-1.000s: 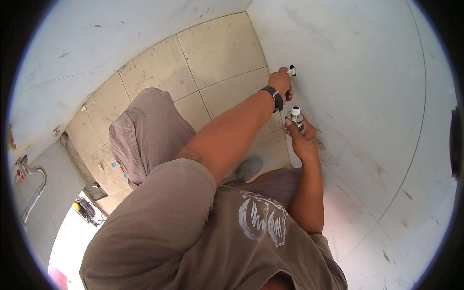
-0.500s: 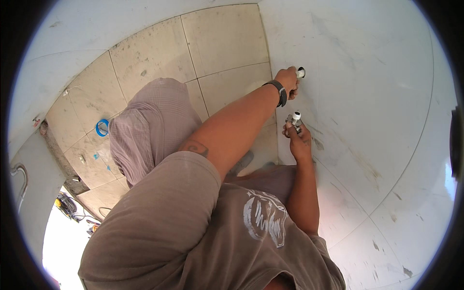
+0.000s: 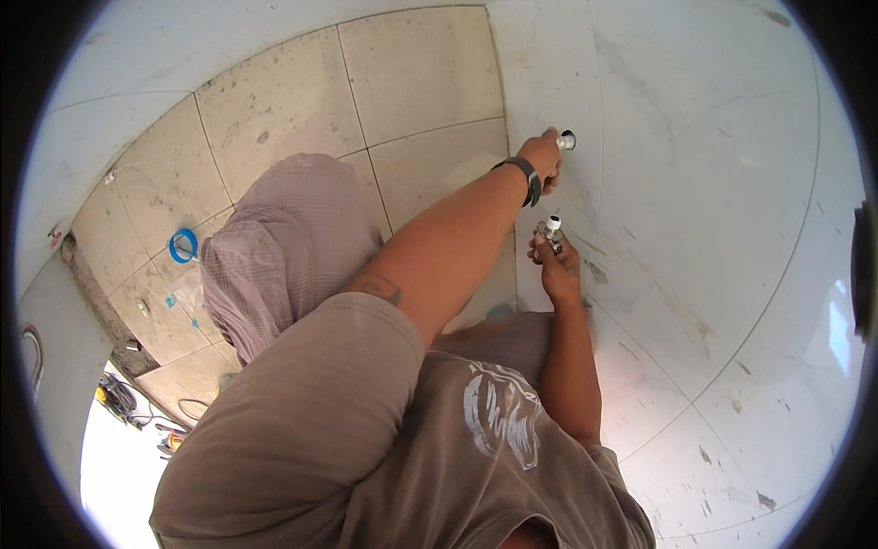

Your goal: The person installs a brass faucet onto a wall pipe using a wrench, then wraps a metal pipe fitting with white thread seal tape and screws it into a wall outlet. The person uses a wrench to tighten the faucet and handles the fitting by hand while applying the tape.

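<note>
My left hand [image 3: 541, 157], with a dark watch on its wrist, reaches to the white wall. Its fingers are closed around the outer end of a whitish pipe fitting [image 3: 564, 142] that sticks out of a dark round hole in the wall. Closer to my body, my right hand [image 3: 560, 273] grips a chrome angle valve [image 3: 551, 238]. The valve's upper end is wrapped in white and shows a dark opening. My fingers partly hide its lower body.
White marbled wall panels [image 3: 695, 229] with smudges rise on the right. Beige floor tiles [image 3: 430, 73] lie beyond my covered knee [image 3: 293, 210]. A blue tape ring [image 3: 183, 245] is on the floor at left. Cables and tools [image 3: 119, 393] sit at lower left, near a curved metal pipe [image 3: 34, 357].
The view has shifted slightly. My right hand has turned a little with the valve, whose wrapped end now leans more to the left. My left hand stays at the wall fitting.
</note>
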Demonstrator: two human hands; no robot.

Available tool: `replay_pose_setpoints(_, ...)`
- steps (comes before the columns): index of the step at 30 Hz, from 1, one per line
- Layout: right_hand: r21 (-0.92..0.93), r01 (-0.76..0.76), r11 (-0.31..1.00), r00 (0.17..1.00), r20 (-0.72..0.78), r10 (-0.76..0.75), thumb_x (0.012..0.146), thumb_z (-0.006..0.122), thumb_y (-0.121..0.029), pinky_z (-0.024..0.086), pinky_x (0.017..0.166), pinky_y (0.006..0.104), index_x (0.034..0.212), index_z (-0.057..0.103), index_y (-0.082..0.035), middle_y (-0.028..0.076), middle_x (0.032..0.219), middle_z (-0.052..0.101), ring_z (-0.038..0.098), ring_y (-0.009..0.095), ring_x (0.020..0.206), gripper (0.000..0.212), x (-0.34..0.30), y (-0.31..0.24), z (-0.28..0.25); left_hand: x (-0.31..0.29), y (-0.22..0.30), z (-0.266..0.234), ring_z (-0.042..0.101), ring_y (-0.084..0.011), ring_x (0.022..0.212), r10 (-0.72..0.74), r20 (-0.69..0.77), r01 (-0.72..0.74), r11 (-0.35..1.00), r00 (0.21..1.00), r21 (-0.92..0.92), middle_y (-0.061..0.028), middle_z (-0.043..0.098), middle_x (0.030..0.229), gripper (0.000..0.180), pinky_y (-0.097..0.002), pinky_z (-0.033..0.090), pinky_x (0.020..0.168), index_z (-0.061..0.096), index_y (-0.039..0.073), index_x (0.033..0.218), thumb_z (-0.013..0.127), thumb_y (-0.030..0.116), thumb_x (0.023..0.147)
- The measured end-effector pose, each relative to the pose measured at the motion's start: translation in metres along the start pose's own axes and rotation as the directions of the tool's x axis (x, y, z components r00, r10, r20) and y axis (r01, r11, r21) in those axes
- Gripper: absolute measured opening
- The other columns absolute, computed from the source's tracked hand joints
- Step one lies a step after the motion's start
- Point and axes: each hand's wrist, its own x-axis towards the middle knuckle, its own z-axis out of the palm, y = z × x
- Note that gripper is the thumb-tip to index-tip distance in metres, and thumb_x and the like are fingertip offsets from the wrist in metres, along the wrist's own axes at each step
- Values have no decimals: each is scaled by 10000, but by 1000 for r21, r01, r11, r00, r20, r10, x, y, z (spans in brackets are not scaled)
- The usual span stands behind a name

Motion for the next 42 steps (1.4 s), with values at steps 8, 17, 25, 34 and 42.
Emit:
replay_pose_setpoints(8, -26, 27, 999, 1000, 15, -26, 985, 678, -282, 482, 712, 288, 1039, 669, -12, 28, 866, 677, 611, 118, 770, 276, 1, 0, 0, 12, -14, -36, 497, -192, 485, 369, -301, -437, 877, 879, -200, -33, 476, 611, 447, -349, 383, 453, 558, 72, 857, 452, 470, 1030)
replay_pose_setpoints(17, -98, 29, 995, 999, 26, -27, 973, 699, -286, 475, 691, 281, 1032, 676, -12, 6, 817, 645, 603, 101, 759, 281, -3, -15, 5, -31, 69, -112, 658, -236, 711, 202, -747, -748, 407, 633, -524, -152, 672, 970, 548, -369, 556, 625, 564, -7, 1294, 486, 470, 1035)
replay_pose_setpoints(25, 42, -16, 999, 999, -49, 18, 981, 713, -305, 533, 754, 304, 1183, 665, -46, 34, 926, 695, 671, 147, 824, 332, 4, -43, 19, -30, 0, -85, 628, -308, 1139, 398, 426, -583, 579, 812, 570, -177, 622, 1297, 660, -428, 571, 896, 492, 13, 1458, 568, 498, 1017)
replay_pose_setpoints(34, 552, -103, 828, 978, -97, 186, 1013, 679, -316, 445, 745, 346, 1251, 619, -83, 20, 1079, 636, 587, 152, 987, 339, 92, -67, 64, -55, 5, -81, 652, -239, 1009, 109, 255, -227, 838, 961, 497, -139, 655, 1161, 549, -392, 577, 836, 573, -4, 1367, 664, 377, 982)
replay_pose_setpoints(42, 774, -104, 624, 960, -86, 267, 1052, 615, -315, 453, 808, 357, 1202, 632, -119, 4, 1048, 668, 633, 162, 954, 247, 116, -68, 66, -36, -2, -61, 657, -154, 722, 493, 142, -470, 646, 859, 601, -83, 690, 890, 373, -296, 558, 665, 688, -40, 1169, 739, 243, 931)
